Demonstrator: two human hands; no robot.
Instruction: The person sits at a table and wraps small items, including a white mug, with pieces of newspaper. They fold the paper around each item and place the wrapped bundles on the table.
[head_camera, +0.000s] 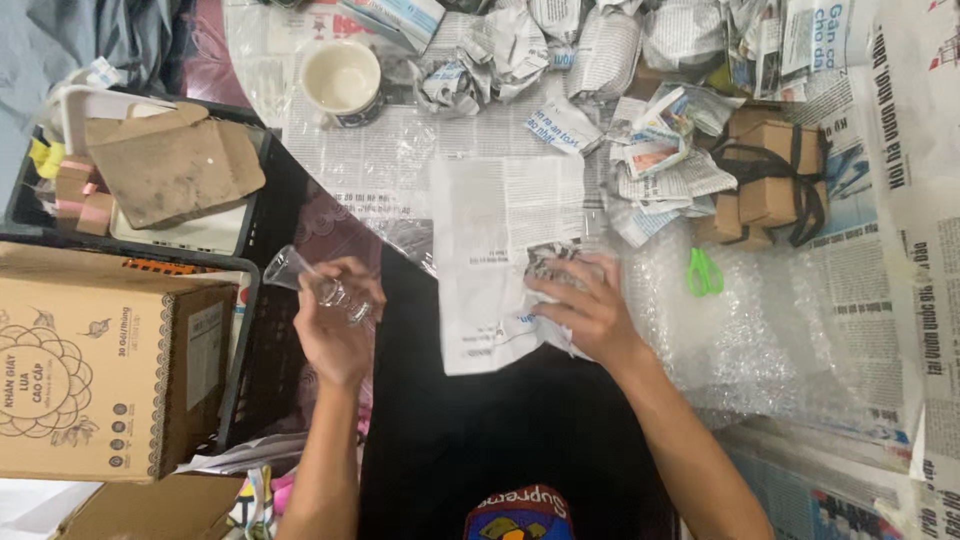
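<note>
1. Fingers of left hand curled shut around stem of clear glass; glass tilted, open mouth toward upper left, held above edge of black crate.
2. Fingers of right hand closed on crumpled wad of newspaper, pressing it onto flat sheet of newspaper on the table.
3. Glass and wad apart, flat sheet between them, both just in front of body.
4. Black crate at left: holds worn piece of cardboard lying over white tray, plus small pink blocks at its far-left edge.
5. Large brown carton standing in near end of crate; flaps closed, contents hidden.
6. White cup at top on newspaper-covered table; looks empty, pale inside.
7. Crumpled paper balls heaped along top edge.
8. Small brown boxes stacked at right, tied with black ribbon; contents hidden.
9. Green scissors lying on sheet of bubble wrap, right of right hand.
</note>
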